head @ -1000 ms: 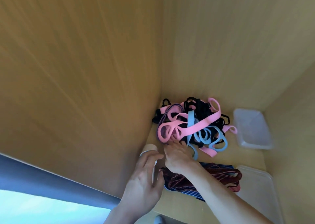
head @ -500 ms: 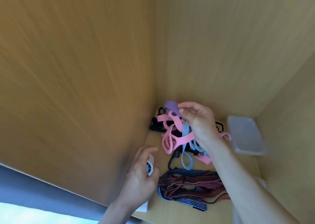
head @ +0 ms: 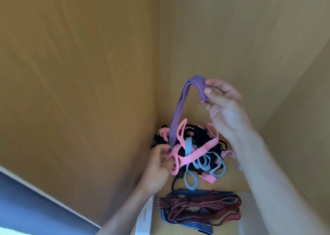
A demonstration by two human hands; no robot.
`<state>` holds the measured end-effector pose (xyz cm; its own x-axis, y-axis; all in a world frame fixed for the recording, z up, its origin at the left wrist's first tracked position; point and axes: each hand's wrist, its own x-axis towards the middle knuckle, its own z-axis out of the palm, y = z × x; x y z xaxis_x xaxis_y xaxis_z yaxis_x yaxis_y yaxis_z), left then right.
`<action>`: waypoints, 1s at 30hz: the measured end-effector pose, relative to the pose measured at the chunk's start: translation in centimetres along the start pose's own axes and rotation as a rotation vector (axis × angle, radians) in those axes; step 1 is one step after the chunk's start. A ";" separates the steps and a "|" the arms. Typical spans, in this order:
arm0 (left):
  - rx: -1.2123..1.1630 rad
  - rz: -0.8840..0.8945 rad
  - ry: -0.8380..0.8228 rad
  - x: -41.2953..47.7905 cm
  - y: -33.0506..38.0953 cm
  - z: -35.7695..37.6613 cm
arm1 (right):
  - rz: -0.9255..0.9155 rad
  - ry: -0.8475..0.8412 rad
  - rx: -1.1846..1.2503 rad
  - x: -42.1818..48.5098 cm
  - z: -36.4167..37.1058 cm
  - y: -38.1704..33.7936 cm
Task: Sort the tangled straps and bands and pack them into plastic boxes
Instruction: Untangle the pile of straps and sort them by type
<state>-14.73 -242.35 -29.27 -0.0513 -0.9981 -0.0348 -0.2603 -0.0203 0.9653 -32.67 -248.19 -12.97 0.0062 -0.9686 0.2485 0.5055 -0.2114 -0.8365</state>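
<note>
While my right hand [head: 225,106] pinches the purple striped elastic band [head: 180,108] aloft, it hangs down-left to my left hand [head: 158,164], whose grip is unclear.

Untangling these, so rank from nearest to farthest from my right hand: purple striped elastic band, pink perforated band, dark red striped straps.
1. The purple striped elastic band: pinched in the right hand, raised.
2. The pink perforated band: pile below.
3. The dark red striped straps: front.

setting: wooden cupboard-like nook | evidence: wood-grain panels [head: 75,77] on three sides
</note>
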 end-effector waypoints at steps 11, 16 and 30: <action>0.239 0.030 0.124 6.0 0.6 3.3 | -0.056 -0.119 0.063 -2.8 0.3 -3.9; 0.219 0.089 0.026 5.1 1.5 3.4 | -0.080 -0.103 0.167 -4.4 -1.8 -5.4; -0.623 -0.267 -0.210 1.3 4.5 6.0 | 0.179 0.252 -0.288 -10.7 -6.5 3.7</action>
<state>-21.74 -243.40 -26.48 -0.2640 -0.9232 -0.2791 0.3070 -0.3548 0.8831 -36.48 -239.42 -21.86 -0.1572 -0.9875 -0.0106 0.2541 -0.0301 -0.9667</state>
